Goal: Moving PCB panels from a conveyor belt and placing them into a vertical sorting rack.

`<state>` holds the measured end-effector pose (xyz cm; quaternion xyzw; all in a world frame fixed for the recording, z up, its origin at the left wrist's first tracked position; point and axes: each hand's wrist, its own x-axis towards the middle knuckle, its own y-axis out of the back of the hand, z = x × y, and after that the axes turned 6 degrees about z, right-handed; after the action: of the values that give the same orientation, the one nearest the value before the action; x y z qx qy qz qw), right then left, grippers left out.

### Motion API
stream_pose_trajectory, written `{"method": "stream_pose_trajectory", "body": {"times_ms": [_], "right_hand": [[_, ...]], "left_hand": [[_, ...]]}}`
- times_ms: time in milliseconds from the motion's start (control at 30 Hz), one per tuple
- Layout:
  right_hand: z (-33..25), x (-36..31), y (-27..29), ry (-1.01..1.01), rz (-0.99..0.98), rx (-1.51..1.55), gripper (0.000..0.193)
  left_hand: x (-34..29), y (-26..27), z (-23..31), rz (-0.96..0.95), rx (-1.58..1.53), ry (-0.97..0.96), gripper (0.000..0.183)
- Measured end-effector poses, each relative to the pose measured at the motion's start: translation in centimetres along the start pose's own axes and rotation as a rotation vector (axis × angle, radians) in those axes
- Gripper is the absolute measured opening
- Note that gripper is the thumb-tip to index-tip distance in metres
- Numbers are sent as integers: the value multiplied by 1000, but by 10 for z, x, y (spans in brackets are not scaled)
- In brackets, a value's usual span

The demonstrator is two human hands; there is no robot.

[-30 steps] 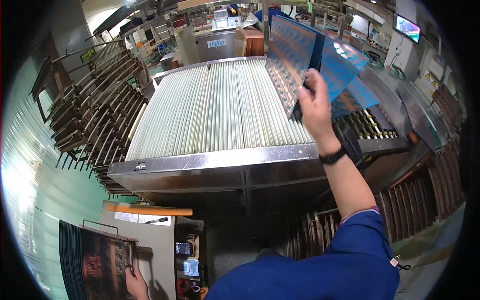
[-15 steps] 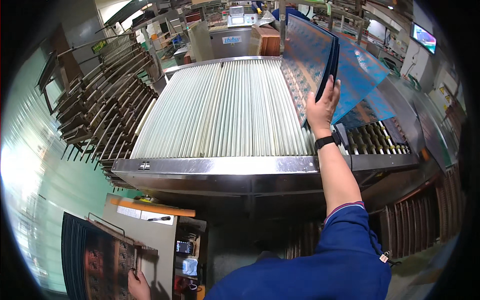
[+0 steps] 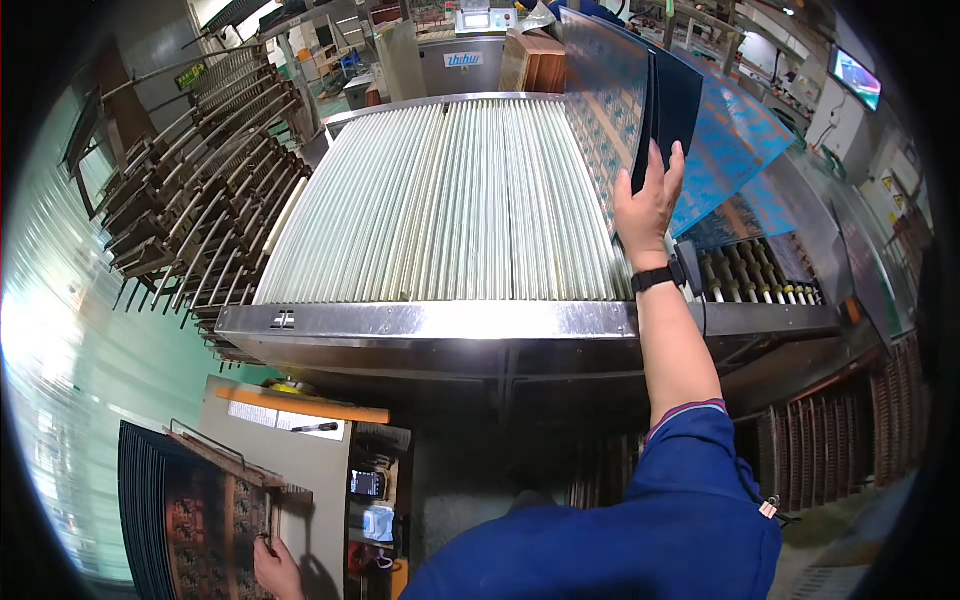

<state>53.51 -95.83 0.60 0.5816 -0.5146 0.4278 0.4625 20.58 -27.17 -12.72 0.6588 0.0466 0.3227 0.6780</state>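
My right hand (image 3: 648, 205), with a black band on its wrist, is at the near edge of several upright copper-patterned circuit board panels (image 3: 608, 110). Its thumb lies on the left side and its somewhat spread fingers on the right, so the panels stand between them. A dark panel (image 3: 678, 95) fans out to the right behind the front ones. At the lower left, my left hand (image 3: 278, 572) has its fingers closed beside a stack of panels (image 3: 200, 525) in a rack; what they grip, if anything, is hidden.
White rods (image 3: 430, 210) cover the machine bed behind a metal front rail (image 3: 430, 320). Blue translucent sheets (image 3: 735, 150) lean at right above black rollers (image 3: 750, 275). A metal rack with prongs (image 3: 200, 190) stands at left. Near me is a desk (image 3: 235, 400) with a pen and papers.
The dark panel has swung out to the right, away from the front panels. My right fingers are spread wider. My left hand has barely moved. The whole view has shifted slightly.
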Motion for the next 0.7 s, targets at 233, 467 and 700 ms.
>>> {"method": "stream_pose_trajectory", "body": {"times_ms": [233, 467, 700], "right_hand": [[8, 2, -34, 71, 1, -116, 40], [77, -10, -74, 37, 100, 49, 29], [68, 80, -68, -273, -284, -118, 59]], "left_hand": [[4, -15, -22, -22, 61, -18, 36], [-8, -11, -27, 119, 65, -125, 38], [4, -5, -2, 121, 2, -133, 30]]}}
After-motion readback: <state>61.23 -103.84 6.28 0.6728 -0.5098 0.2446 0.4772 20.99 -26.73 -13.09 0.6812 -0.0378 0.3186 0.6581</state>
